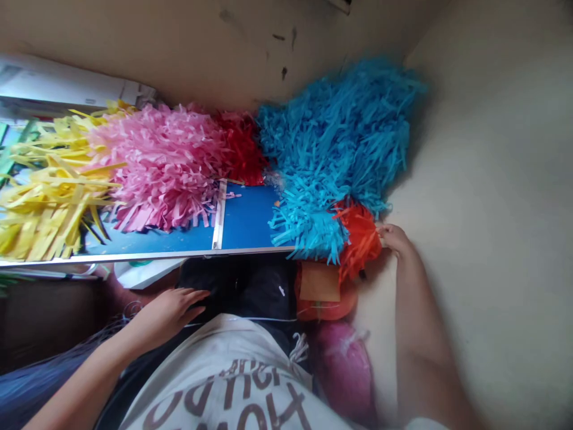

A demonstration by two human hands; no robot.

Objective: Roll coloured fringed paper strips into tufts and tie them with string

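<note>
My right hand (396, 237) is closed on the end of an orange-red bundle of fringed paper strips (360, 236), at the right corner of the blue table (250, 221) beside the wall. The fringe hangs over the table's front edge. Just behind it, touching, spreads a big pile of blue fringed paper (344, 143). My left hand (172, 313) hovers or rests by my lap below the table edge; its fingers are stretched out and hold nothing that shows.
Pink fringe (165, 155), red fringe (242, 143) and yellow fringe (54, 197) cover the table's left and back. A wall (492, 209) closes off the right side. Under the table edge are an orange bag (329, 307) with a brown piece on it and a pink bag (344, 370).
</note>
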